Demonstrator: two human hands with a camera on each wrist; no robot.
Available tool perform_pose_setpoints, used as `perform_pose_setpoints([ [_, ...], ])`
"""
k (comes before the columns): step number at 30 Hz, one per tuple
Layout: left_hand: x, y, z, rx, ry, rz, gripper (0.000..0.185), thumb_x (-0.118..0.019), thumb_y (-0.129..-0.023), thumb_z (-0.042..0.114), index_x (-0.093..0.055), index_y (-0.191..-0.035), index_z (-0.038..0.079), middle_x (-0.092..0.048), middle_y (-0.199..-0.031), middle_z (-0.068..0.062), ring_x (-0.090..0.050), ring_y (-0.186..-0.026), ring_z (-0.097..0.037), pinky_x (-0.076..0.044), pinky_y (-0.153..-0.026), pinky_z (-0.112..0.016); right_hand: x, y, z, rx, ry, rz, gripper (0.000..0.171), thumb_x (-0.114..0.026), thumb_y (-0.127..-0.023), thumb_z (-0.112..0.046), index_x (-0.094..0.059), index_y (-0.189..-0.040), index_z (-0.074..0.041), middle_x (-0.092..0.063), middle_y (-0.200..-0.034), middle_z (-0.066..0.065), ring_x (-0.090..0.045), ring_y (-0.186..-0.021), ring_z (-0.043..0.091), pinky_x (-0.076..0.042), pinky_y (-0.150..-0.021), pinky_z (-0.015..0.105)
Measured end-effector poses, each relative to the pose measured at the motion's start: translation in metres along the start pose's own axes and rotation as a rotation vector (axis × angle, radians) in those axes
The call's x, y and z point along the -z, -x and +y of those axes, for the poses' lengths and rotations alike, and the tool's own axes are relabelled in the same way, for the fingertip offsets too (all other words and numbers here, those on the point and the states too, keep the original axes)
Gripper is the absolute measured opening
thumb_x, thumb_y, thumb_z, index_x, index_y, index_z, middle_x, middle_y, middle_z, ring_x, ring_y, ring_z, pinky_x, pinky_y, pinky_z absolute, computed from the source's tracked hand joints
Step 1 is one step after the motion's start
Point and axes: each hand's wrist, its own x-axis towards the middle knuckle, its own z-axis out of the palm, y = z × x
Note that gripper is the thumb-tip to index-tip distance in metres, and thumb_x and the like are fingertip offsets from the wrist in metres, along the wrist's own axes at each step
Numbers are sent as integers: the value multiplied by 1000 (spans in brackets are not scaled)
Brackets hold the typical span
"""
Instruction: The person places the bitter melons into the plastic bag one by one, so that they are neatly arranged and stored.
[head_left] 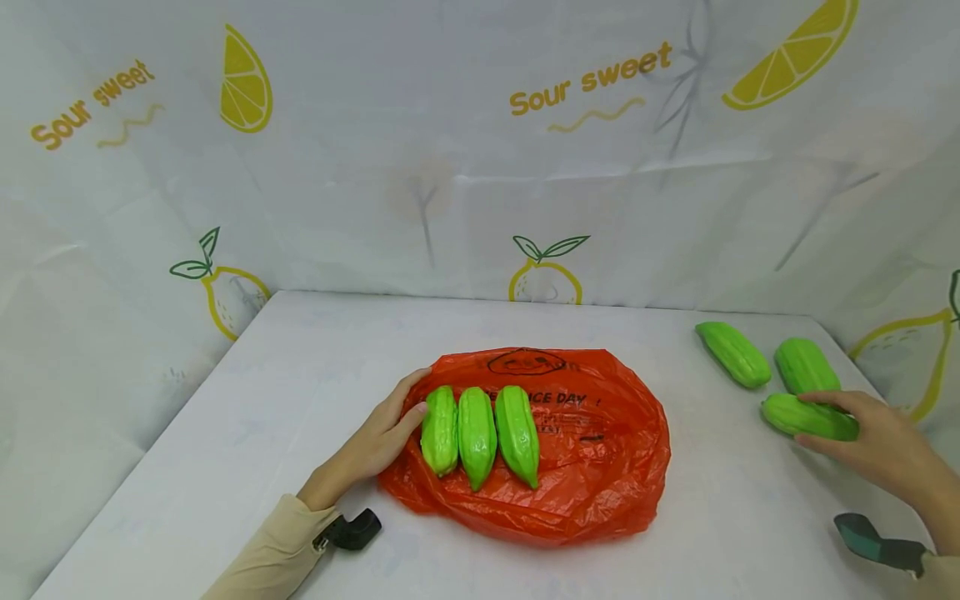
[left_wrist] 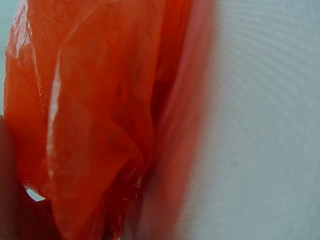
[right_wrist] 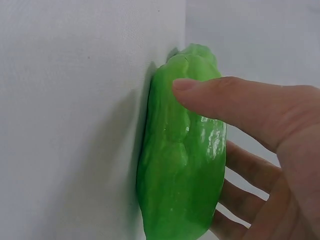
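Note:
A red plastic bag (head_left: 600,483) lies spread on the table, with three green bitter melons (head_left: 477,437) side by side on its left part. My left hand (head_left: 378,437) holds the bag's left edge, its thumb beside the leftmost melon. Red folds of the bag (left_wrist: 100,100) fill much of the left wrist view, where most of that hand is out of sight. Over at the right, my right hand (head_left: 888,442) grips another bitter melon (head_left: 806,417). In the right wrist view the thumb lies across this melon (right_wrist: 177,150), with fingers on its far side.
Two more bitter melons, one slanting (head_left: 735,354) and one blunt-ended (head_left: 806,367), lie at the table's back right, just beyond my right hand. A white cloth printed with lemons (head_left: 450,167) hangs behind the white table (head_left: 247,417) and along its sides.

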Motion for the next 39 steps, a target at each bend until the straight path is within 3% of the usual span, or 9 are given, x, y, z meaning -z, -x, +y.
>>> perform_pose_setpoints([
  [10, 0, 0, 0, 12, -3, -2, 51, -43, -107, 28, -29, -154, 15, -40, -156, -13, -38, -144, -33, -29, -118, -56, 1, -1, -2, 13, -6, -43, 63, -83, -79, -23, -55, -124, 10, -47, -124, 47, -43, -108, 61, -36, -84, 71],
  [29, -1, 0, -1, 20, -3, -1, 51, -43, -107, 29, -29, -154, 15, -40, -156, -13, -37, -145, -33, -29, -118, -57, -5, -3, -5, -31, 17, -98, 78, -84, -77, -36, -48, -132, 6, -43, -128, 49, -42, -109, 66, -37, -85, 73],
  [39, 0, 0, 0, 19, -2, 1, 52, -43, -107, 29, -29, -154, 15, -40, -156, -13, -38, -144, -33, -29, -118, -57, -5, -6, -10, -24, 9, -132, 80, -84, -78, -33, -44, -135, 7, -41, -130, 50, -39, -111, 69, -36, -86, 76],
])
